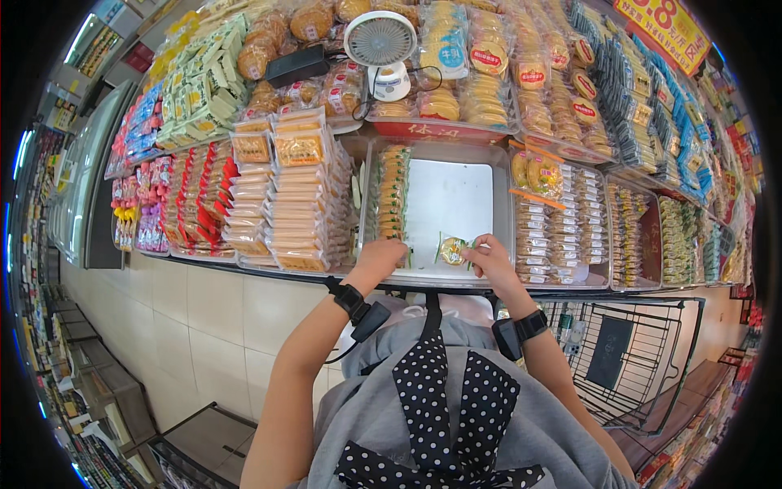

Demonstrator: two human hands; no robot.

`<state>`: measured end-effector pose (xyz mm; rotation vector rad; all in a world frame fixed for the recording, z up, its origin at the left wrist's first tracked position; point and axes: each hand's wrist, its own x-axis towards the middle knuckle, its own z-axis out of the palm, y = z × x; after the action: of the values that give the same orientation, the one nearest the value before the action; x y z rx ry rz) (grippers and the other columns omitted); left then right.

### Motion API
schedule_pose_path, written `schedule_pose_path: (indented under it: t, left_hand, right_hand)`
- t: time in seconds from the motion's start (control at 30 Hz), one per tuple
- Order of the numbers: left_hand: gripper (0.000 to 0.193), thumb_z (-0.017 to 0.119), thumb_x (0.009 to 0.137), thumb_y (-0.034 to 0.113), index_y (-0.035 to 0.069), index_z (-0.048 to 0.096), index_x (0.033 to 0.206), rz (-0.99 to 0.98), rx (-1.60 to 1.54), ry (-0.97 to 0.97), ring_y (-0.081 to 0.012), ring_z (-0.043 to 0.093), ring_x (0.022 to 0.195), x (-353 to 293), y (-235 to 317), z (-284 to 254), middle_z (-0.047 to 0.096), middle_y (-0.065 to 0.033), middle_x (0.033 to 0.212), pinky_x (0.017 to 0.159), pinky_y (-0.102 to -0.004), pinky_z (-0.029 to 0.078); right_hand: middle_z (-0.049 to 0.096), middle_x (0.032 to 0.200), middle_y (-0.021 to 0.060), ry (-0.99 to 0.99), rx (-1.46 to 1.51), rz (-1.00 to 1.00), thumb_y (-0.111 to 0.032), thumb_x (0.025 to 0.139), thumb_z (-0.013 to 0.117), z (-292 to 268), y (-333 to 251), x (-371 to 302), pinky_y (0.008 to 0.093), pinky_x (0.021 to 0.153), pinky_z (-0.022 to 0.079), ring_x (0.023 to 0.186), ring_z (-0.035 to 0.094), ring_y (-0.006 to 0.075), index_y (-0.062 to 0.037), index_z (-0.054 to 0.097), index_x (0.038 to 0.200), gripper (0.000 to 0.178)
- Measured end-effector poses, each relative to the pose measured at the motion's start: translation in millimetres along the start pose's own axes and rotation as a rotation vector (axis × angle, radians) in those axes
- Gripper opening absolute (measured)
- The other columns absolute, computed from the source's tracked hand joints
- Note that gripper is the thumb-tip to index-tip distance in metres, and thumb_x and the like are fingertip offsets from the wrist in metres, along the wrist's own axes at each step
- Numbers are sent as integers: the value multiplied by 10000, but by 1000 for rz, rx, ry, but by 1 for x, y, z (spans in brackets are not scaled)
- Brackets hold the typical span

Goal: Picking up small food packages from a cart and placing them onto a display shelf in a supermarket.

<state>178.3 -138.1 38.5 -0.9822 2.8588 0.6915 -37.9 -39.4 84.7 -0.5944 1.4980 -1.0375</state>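
Note:
My right hand [491, 258] pinches the edge of a small round cookie in a clear, green-edged wrapper [452, 250], held over the near part of a clear plastic bin [498, 200]. My left hand [384, 258] is closed at the near end of a column of wrapped cookies [394, 183] standing along the bin's left side. A green wrapper edge shows at its fingertips; the rest of that packet is hidden. Beside the column, a white bottom panel [448, 196] is exposed. Both wrists wear black strapped devices.
Left of the bin stand tall stacks of packaged biscuits [300, 204]. To the right, another bin holds rows of wrapped snacks [562, 232] under an orange-edged bag. A small fan [380, 41] and a black box [296, 67] sit farther back. A wire shopping cart [643, 350] stands at lower right.

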Motion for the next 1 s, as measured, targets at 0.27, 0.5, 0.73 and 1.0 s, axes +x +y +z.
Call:
schedule_pose_path:
  t: [0.27, 0.5, 0.73, 1.0]
  left_hand:
    - [145, 465, 709, 172, 125, 576, 790, -135, 33, -56, -255, 561, 689, 3, 2, -25, 572, -99, 743, 587, -379, 450]
    - [96, 500, 691, 148, 97, 573, 657, -106, 161, 123, -234, 542, 686, 1, -7, -22, 541, -67, 687, 586, -354, 445]
    - [69, 530, 627, 90, 81, 582, 672, -37, 99, 218, -232, 500, 742, 0, -9, -28, 513, -56, 717, 678, -325, 419]
    - [202, 509, 610, 42, 73, 534, 808, 38, -82, 150, -257, 496, 762, -2, -6, -27, 500, -74, 778, 654, -345, 419]
  right_hand:
    - [503, 615, 21, -119, -73, 25, -59, 656, 621, 3, 4, 13, 195, 441, 345, 512, 438, 72, -32, 438, 793, 230]
    - [500, 698, 21, -351, -261, -68, 2, 619, 618, 22, 25, 42, 199, 565, 403, 651, 493, 85, -28, 464, 740, 197]
    - [499, 721, 38, -446, -345, 20, 4, 611, 621, 61, 29, 66, 208, 569, 417, 657, 505, 112, -12, 465, 749, 209]
    - [449, 649, 37, -359, -240, 120, -40, 598, 647, 80, 37, 72, 227, 446, 391, 542, 471, 106, -28, 398, 773, 305]
